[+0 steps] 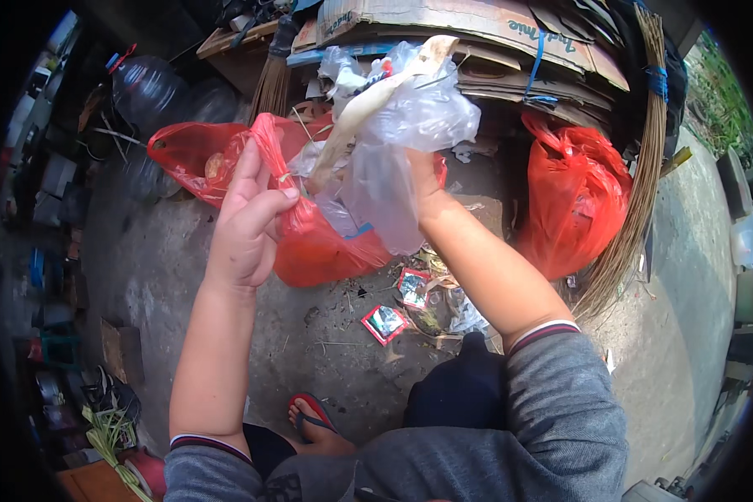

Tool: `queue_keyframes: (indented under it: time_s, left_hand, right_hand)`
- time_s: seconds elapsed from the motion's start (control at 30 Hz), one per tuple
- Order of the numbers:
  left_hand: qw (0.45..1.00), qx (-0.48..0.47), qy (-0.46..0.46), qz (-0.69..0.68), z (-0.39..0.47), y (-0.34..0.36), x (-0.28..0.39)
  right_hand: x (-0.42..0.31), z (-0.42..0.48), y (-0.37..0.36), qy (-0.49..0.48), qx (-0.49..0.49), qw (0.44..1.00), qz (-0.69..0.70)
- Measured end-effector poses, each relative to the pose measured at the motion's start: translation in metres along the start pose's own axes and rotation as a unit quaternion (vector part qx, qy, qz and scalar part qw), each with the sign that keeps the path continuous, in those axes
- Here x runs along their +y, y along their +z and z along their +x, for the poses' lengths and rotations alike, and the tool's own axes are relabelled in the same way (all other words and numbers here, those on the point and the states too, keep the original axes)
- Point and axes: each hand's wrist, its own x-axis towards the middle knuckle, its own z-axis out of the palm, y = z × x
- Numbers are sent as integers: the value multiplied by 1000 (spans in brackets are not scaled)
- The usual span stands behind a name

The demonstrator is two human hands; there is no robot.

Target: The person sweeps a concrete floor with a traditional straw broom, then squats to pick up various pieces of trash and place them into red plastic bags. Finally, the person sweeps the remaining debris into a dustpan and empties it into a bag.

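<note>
My left hand (248, 216) grips the gathered edge of a red plastic bag (326, 251), whose mouth gapes to the right of my fingers. Inside the bag I see crumpled clear plastic and other litter. My right hand (420, 172) is mostly hidden behind a bundle of clear plastic bags (423, 116), held up over the bag's right side. A long pale, peel-like strip (364, 113) lies across that bundle. Small red-edged sachets (384, 325) and scraps lie on the concrete floor below.
A second, filled red plastic bag (571, 201) stands at right beside a stick broom (649, 157). Flattened cardboard boxes (477, 25) are stacked at the back. A large clear plastic bottle (147, 91) is at upper left, and a wooden block (122, 350) at left.
</note>
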Motion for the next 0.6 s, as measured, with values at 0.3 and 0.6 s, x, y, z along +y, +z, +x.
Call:
queue_keyframes:
  time_s: [0.3, 0.6]
  left_hand:
    - [996, 47, -45, 66, -18, -33, -50]
    - [993, 62, -55, 89, -26, -63, -70]
  right_hand:
    - [113, -59, 40, 155, -243, 833, -472]
    - [113, -15, 40, 200, -509, 681, -486]
